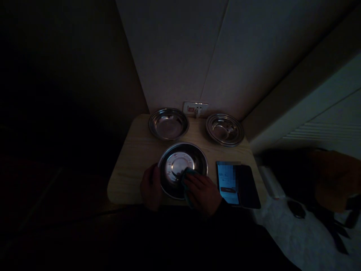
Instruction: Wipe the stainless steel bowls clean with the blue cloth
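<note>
On tabletop [125, 169], by front R corner: phone [229, 197] w/ lit screen, partly pixelated; dark flat panel [249, 186] alongside, joined or separate unclr. Just behind back edge, approx mid: pale wall [175, 56] w/ vert. seam, socket plate [205, 105] incl. reddish switch [191, 109] & plug [197, 112]. Beyond R edge: louvred panel [327, 130] up high; lower down, whitish surface [273, 229] w/ pale oblong item [272, 182] & dark oval item [296, 209]; farther R, orange-brown item [331, 182] & dark straps [337, 237], details too dim.
</note>
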Demonstrator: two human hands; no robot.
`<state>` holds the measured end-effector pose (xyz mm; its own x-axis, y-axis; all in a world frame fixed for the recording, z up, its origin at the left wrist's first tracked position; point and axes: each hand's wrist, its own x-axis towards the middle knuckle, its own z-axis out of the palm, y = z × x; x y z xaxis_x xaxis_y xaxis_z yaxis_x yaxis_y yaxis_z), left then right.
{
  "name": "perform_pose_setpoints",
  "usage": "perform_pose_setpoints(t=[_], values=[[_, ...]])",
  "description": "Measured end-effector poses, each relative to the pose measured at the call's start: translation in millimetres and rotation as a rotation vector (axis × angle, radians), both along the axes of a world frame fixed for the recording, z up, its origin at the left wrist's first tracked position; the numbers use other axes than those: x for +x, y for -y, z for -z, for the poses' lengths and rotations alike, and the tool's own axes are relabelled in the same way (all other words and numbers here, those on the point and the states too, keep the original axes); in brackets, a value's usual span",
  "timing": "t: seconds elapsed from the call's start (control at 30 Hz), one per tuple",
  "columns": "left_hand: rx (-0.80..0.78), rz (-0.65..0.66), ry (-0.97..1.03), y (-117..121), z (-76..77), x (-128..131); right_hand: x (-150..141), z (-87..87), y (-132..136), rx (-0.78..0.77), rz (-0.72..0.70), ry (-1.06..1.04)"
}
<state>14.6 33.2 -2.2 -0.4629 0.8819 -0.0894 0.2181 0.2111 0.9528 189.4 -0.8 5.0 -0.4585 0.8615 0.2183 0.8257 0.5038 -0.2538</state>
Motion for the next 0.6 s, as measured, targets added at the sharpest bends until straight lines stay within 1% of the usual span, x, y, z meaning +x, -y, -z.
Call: perform_pose_setpoints(t=[0.17, 0.27, 0.33, 0.4, 0.53, 0.6], values=[[0.049, 0.061, -0.003, 4.7, 2.9, 4.3, -8.7, 11.2, 2.6, 0.039, 0.090, 0.001], [0.004, 0.039, -0.022, 7.6, 5.0, 6.8, -14.5, 14.7, 2.7, -0.010, 0.136, -0.017], [-0.036, 0.031, -0.063, 9.0, 6.7, 8.1, -20.7, 13.9, 1.7, -0.053, 0.156, -0.062], [-0.035, 0.025, -0.126, 9.7, 7.8, 10.0, -29.5, 11.0, -0.6, -0.091, 0.121, -0.163], [-0.006, -0.036, -0.236, 9.0, 5.4, 14.0, -47.1, 3.9, -7.1, -0.159, -0.050, -0.413], [-0.025, -0.062, -0.272, 7.1, 2.4, 13.6, -48.1, 0.3, -10.6, -0.206, -0.087, -0.398]])
